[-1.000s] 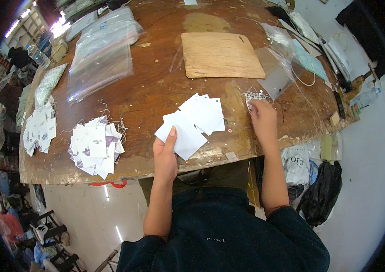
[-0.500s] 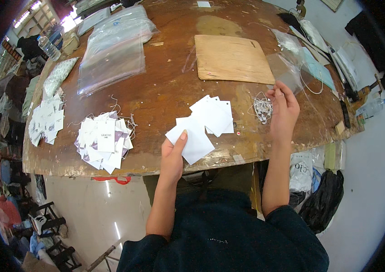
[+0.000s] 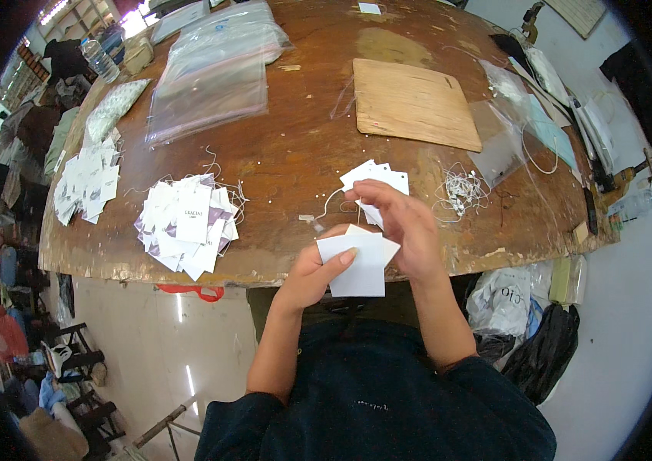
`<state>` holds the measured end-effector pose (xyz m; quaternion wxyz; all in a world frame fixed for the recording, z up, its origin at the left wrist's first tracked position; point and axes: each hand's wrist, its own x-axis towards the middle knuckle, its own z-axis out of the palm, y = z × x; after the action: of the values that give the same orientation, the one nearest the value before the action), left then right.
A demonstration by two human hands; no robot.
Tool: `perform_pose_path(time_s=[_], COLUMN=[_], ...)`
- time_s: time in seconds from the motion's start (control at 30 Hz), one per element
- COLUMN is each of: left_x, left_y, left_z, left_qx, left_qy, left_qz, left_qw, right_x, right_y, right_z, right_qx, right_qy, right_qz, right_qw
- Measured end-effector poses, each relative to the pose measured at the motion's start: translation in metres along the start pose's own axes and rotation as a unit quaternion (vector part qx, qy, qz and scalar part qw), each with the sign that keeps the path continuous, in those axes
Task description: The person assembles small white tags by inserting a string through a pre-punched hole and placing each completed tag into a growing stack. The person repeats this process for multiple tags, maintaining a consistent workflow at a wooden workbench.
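Note:
My left hand holds several blank white square tags, fanned slightly, with the thumb across the top one. My right hand is just above and right of them, its fingers bent around a thin white string. That string loops out to the left, with a small pale tip hanging over the table; the fingertips partly hide its other end. Behind my right hand lie more white tags with small punched holes, partly covered by it. A tangled heap of white strings rests to the right.
Strung white and purple tags lie heaped at left, beside another tag pile. Clear plastic bags lie beyond. A thin wooden board sits at the back right of the wooden table, near a light-blue sheet.
My right hand has come from the string heap leftward to the tags, bringing a string. My left hand has drawn its tags nearer to me and turned them. The view has shifted slightly.

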<state>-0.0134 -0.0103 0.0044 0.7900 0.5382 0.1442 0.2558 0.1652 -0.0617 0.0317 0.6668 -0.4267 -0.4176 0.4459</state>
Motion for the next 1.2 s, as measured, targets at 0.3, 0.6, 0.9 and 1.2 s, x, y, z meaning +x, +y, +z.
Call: perform_pose_path(time_s=[0.3, 0.6, 0.9, 1.2], left_x=[-0.008, 0.002, 0.001, 0.000], left_y=[-0.008, -0.004, -0.005, -0.011], left_z=[-0.005, -0.001, 0.006, 0.005], left_qx=[0.003, 0.009, 0.073, 0.121], left_qy=[0.112, 0.284, 0.289, 0.286], left_qz=[0.067, 0.110, 0.112, 0.137], left_qw=[0.991, 0.952, 0.948, 0.941], right_x=[0.029, -0.004, 0.004, 0.003], right_y=[-0.014, 0.008, 0.016, 0.018], right_z=[0.000, 0.051, 0.056, 0.054], right_qx=[0.338, -0.146, -0.390, -0.427], right_qy=[0.189, 0.077, 0.095, 0.087], right_qz=[-0.129, -0.005, -0.141, -0.202], right_qw=[0.913, 0.986, 0.905, 0.877])
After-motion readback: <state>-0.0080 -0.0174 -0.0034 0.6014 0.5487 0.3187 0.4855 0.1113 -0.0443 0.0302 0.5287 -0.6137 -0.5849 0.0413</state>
